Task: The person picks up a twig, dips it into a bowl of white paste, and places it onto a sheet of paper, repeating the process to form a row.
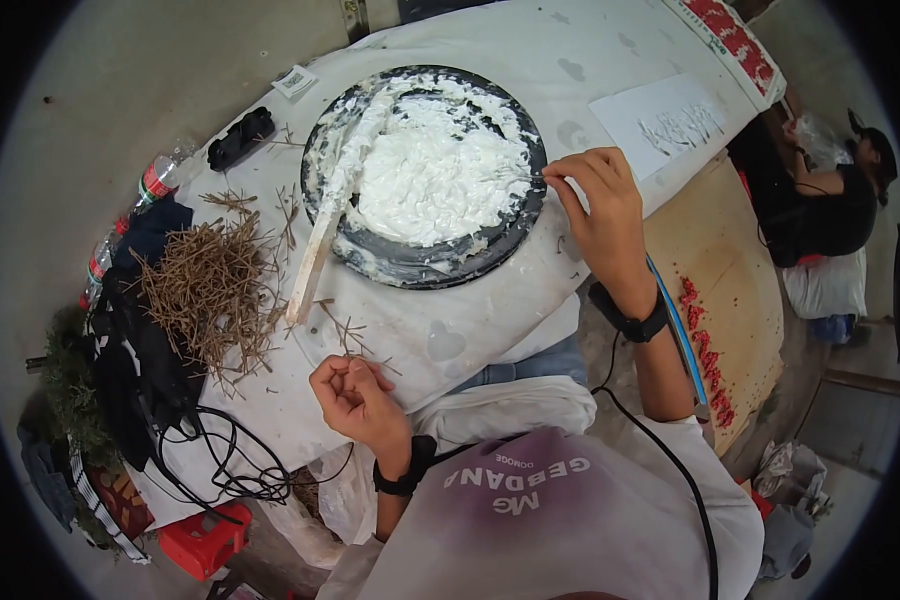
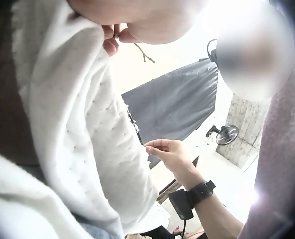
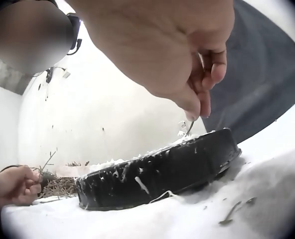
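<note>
My right hand [image 1: 602, 215], at the right rim of a round black pan [image 1: 450, 277], pinches a thin twig [image 3: 190, 128] between thumb and fingertips. The twig's lower end meets the thick white paste [image 1: 430, 180] that fills the pan. A flat wooden stick [image 1: 315, 262], coated with paste over its upper part, lies across the pan's left side. Below the pan, near the table's front edge, my left hand [image 1: 362, 405] has its fingers curled around a branched brown twig [image 1: 348, 332]. The twig's forked tip [image 2: 144, 56] sticks out past the fingers in the left wrist view.
A heap of brown twigs [image 1: 210, 285] lies left of the pan, beside black cables [image 1: 235, 460] and plastic bottles [image 1: 160, 180]. White paper with paste-coated pieces [image 1: 660, 125] lies at the right. Another person [image 1: 835, 200] sits farther right, near red berries [image 1: 705, 350] on a board.
</note>
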The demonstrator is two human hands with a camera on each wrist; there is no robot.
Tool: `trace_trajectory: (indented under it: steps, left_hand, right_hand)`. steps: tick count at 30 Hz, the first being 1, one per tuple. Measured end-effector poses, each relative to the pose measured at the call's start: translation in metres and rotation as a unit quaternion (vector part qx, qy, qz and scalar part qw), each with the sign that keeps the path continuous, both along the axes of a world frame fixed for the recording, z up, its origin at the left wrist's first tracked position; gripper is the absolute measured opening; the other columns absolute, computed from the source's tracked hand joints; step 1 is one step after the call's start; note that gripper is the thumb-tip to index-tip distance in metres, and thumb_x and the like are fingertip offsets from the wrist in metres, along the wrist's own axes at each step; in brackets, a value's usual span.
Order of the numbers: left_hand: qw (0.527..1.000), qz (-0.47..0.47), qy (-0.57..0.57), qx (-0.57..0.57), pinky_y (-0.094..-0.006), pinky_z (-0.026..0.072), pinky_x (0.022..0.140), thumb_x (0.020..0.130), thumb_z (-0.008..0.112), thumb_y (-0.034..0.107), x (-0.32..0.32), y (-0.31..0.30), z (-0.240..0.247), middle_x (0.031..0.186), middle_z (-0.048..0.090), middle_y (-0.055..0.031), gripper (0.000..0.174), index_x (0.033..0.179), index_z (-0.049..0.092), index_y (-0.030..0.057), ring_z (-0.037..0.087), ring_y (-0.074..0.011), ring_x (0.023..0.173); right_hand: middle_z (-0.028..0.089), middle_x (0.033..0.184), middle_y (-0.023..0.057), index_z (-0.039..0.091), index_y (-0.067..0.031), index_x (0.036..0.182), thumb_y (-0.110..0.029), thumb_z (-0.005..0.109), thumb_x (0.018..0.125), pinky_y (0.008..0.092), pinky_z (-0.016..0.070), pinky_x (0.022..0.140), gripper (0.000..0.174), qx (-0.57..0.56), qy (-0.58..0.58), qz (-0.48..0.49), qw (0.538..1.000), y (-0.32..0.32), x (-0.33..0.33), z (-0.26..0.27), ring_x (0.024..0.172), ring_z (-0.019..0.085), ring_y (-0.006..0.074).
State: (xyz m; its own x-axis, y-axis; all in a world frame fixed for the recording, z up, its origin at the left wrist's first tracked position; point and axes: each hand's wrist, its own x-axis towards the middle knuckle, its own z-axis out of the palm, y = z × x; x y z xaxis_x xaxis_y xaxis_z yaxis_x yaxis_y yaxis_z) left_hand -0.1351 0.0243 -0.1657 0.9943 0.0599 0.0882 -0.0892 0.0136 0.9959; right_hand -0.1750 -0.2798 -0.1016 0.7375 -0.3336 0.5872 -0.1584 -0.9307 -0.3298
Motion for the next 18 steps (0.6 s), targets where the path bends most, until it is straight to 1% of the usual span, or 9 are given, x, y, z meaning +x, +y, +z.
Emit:
trace_trajectory:
  steps: [4, 9, 13, 16, 18]
  left_hand:
    - [1.0, 0.003, 0.009, -0.003, -0.0209, 0.0383, 0.053, 0.105, 0.056, 0.0, -0.001, 0.0, 0.002, 0.08, 0.06, -0.0054, 0.004, 0.109, 0.054, 0.0013, 0.048, -0.0069, 0.058]
    - [1.0, -0.003, 0.014, -0.002, -0.0208, 0.0378, 0.053, 0.105, 0.056, 0.0, -0.001, 0.0, 0.004, 0.079, 0.06, -0.0047, 0.004, 0.109, 0.054, 0.0013, 0.048, -0.0064, 0.058]
    - [1.0, 0.0, 0.017, 0.0, -0.0207, 0.0369, 0.052, 0.105, 0.056, 0.0, 0.0, -0.002, 0.007, 0.079, 0.059, -0.0038, 0.003, 0.108, 0.055, 0.0014, 0.048, -0.0061, 0.058]
    - [1.0, 0.005, 0.021, 0.003, -0.0207, 0.0362, 0.052, 0.105, 0.056, 0.001, -0.002, -0.003, 0.007, 0.078, 0.058, -0.003, 0.002, 0.107, 0.055, 0.0013, 0.047, -0.0059, 0.058]
    - [1.0, 0.005, 0.024, 0.006, -0.0206, 0.0358, 0.052, 0.105, 0.057, 0.001, -0.001, -0.001, 0.006, 0.077, 0.057, -0.0024, 0.002, 0.107, 0.056, 0.0012, 0.047, -0.0056, 0.058]
  right_hand:
    - [0.075, 0.098, 0.0063, 0.077, -0.0044, 0.099, 0.004, 0.08, 0.084, 0.0372, 0.0537, 0.083, 0.017, -0.028, 0.007, 0.03, 0.999, -0.004, -0.005, 0.011, 0.096, 0.064, 0.0282]
    - [0.075, 0.097, 0.0067, 0.077, -0.0044, 0.099, 0.004, 0.081, 0.083, 0.0371, 0.0538, 0.082, 0.018, -0.043, -0.023, 0.02, 0.999, -0.006, -0.003, 0.023, 0.096, 0.065, 0.028]
    - [0.075, 0.097, 0.0075, 0.077, -0.0038, 0.099, 0.002, 0.08, 0.085, 0.0369, 0.0534, 0.081, 0.015, -0.03, -0.001, 0.027, 0.999, -0.01, -0.003, 0.023, 0.095, 0.065, 0.0281]
    - [0.075, 0.097, 0.009, 0.077, -0.0029, 0.1, -0.002, 0.079, 0.088, 0.0362, 0.0527, 0.08, 0.012, 0.049, 0.054, 0.05, 0.996, -0.007, -0.01, 0.026, 0.095, 0.064, 0.029]
    - [0.075, 0.097, 0.0093, 0.077, -0.0028, 0.1, -0.002, 0.079, 0.089, 0.0356, 0.0525, 0.081, 0.011, 0.055, 0.064, 0.053, 0.995, -0.004, -0.012, 0.025, 0.094, 0.065, 0.0288]
